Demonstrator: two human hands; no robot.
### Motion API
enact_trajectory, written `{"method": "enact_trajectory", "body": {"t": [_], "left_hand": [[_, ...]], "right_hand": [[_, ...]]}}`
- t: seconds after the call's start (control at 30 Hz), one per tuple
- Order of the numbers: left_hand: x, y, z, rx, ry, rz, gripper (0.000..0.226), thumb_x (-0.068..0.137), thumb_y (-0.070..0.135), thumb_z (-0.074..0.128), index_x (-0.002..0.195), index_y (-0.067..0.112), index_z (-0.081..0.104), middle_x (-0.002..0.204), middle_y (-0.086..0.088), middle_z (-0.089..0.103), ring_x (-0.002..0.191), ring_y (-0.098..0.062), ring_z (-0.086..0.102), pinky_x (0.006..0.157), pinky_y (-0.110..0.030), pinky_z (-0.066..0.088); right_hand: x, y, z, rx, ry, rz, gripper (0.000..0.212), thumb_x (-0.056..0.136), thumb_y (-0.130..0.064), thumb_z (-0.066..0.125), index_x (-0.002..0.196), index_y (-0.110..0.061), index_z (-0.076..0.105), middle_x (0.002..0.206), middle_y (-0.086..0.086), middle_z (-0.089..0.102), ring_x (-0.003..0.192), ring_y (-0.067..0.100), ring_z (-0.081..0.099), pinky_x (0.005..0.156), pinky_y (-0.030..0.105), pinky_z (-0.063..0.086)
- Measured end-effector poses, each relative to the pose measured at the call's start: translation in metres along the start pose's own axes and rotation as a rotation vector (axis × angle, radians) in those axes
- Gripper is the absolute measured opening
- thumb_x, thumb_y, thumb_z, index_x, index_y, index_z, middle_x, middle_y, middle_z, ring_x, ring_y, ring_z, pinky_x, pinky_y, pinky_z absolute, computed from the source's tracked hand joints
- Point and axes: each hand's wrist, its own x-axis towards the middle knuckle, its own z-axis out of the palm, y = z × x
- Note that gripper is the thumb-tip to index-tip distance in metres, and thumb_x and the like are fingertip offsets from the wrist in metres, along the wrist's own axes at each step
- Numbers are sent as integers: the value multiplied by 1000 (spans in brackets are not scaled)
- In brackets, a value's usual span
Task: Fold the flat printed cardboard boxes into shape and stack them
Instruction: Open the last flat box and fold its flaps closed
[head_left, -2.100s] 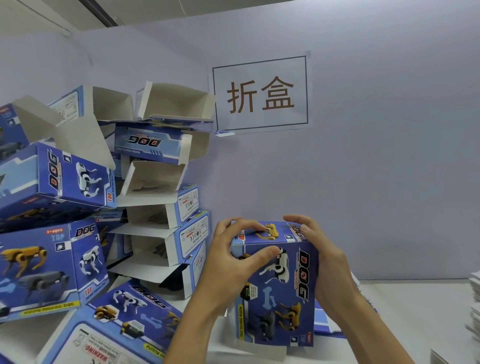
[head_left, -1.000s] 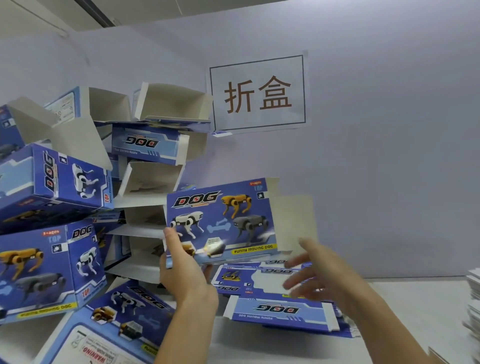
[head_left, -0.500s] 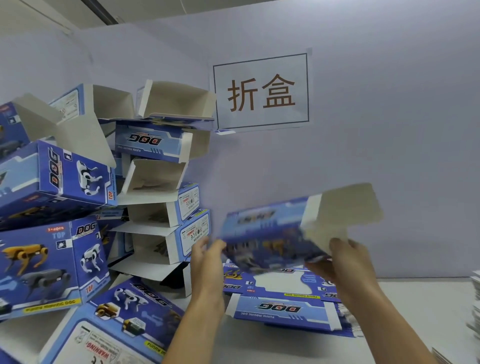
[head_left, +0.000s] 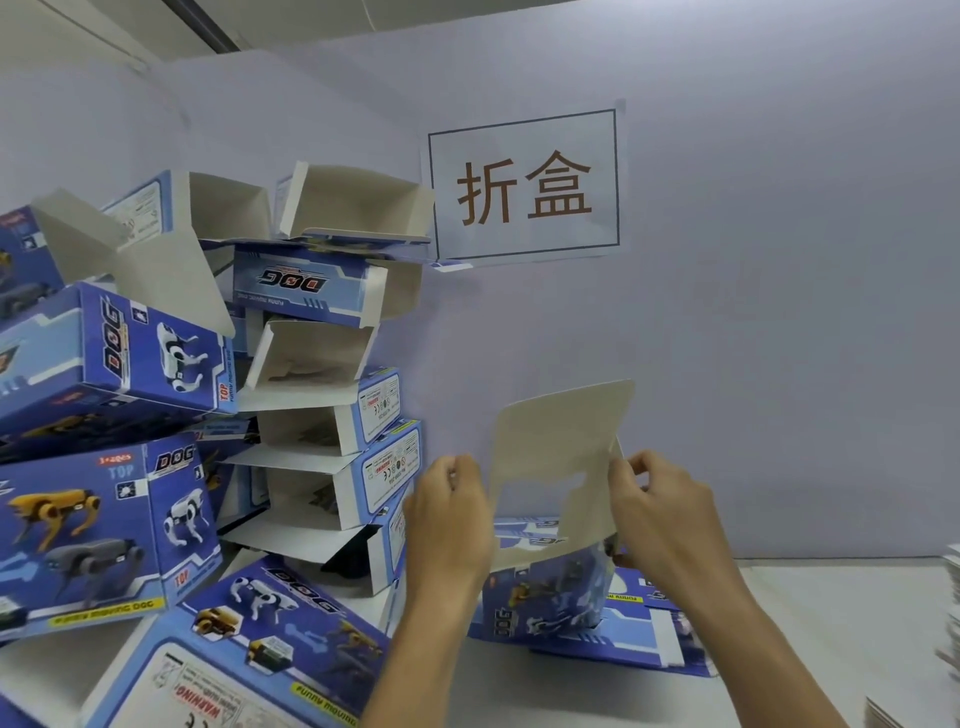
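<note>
I hold a blue printed dog box upright above the table, its open end up and a plain white flap standing tall. My left hand grips the box's left side. My right hand pinches the right edge by the flap. Under the box lies a low stack of flat printed box blanks. On the left rises a leaning pile of folded blue boxes, several with flaps open.
A white table runs to a grey wall bearing a paper sign. Larger folded boxes crowd the near left. A stack of white sheets sits at the right edge.
The box has swung from lying sideways in the air to standing upright with its flap up. My right hand moved from under the flap to its right edge.
</note>
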Motion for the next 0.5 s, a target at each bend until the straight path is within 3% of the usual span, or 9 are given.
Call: {"method": "enact_trajectory", "body": {"t": [0.1,0.2,0.33,0.4,0.5], "left_hand": [[-5,6,-4,174,20,59,29,98,23,49,69,20,55,66,8,56,60,-3,50,48,-17,30],[-8,9,-7,355,116,151,35,95,27,51,62,16,59,59,2,57,53,-9,47,44,-23,30],[-8,16,-11,351,-3,186,48,90,28,54,46,11,45,41,0,40,40,-14,35,38,-21,25],[-7,18,-11,390,-113,185,46,90,34,55,53,7,52,49,-6,48,46,-14,40,45,-27,35],[-5,14,-9,439,-174,163,43,94,36,55,70,1,57,68,-14,61,59,-26,55,54,-35,44]], "right_hand": [[-1,-1,-2,-23,-9,26,30,100,-33,43,80,-16,56,75,3,63,70,26,64,66,43,57],[-2,-2,0,-85,-9,27,28,99,-28,42,78,-15,54,72,6,64,66,27,64,62,38,54],[-3,-4,-1,-145,26,34,30,97,-25,43,75,-10,55,70,7,62,65,23,58,56,33,45],[-4,-4,-3,-206,65,14,33,95,-24,45,69,-8,56,66,8,60,63,23,55,52,31,39],[-4,-5,-4,-225,75,-8,38,92,-22,49,60,-4,55,55,9,57,56,26,52,51,31,39]]}}
